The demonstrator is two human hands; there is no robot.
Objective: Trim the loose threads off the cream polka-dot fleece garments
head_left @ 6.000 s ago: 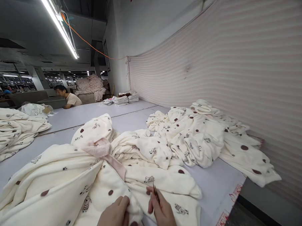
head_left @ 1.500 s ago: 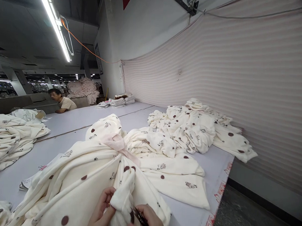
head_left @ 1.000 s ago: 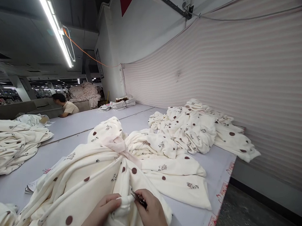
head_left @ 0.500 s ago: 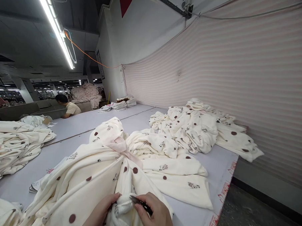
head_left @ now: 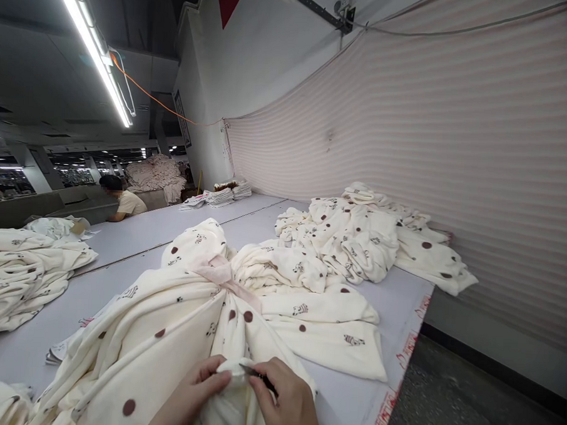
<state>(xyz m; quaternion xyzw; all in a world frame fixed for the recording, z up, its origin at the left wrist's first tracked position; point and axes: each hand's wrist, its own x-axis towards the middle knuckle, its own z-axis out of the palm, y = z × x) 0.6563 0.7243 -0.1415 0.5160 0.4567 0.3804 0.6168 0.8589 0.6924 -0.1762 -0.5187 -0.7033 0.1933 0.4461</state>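
A cream fleece garment (head_left: 174, 339) with brown dots and small animal prints lies gathered in front of me, a pale pink band (head_left: 215, 270) across its far part. My left hand (head_left: 193, 390) pinches a raised fold of it between thumb and fingers. Close on the right, my right hand (head_left: 287, 397) is closed around dark thread snips (head_left: 263, 379), their tip touching the pinched fold. Whether the blades are apart is too small to tell. The lower part of the garment hides behind my hands.
More spotted fleece garments lie in a heap (head_left: 358, 234) at the right back and a pile (head_left: 22, 276) on the left. Stacked papers or cloths (head_left: 218, 197) stand at the table's far end. Beyond the table (head_left: 135, 265), a person (head_left: 128, 201) leans forward. A striped cloth (head_left: 409, 130) covers the wall.
My left hand has brought its thumb and fingers up onto the top of the fold, which is now lifted and pinched. The snips stay at the fold. The whole view has shifted slightly.
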